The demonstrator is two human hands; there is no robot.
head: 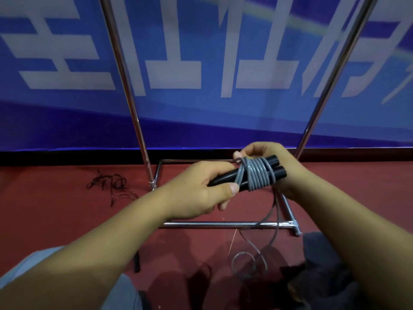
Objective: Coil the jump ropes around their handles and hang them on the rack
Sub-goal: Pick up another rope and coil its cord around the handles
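The fingers and thumb of the left hand (196, 189) are curled tight around 2 black handles (277, 170), which are held side by side in front of the rack (143, 139), while the fingers of the right hand (270, 157) are bent over the far side and a turn of the grey rope (254, 173) is pinched there. The rope is wound many times around the handles, and its loose end is hung down to the red floor (67, 220). A 2nd, dark rope (111, 184) is left in a heap by the rack's left pole.
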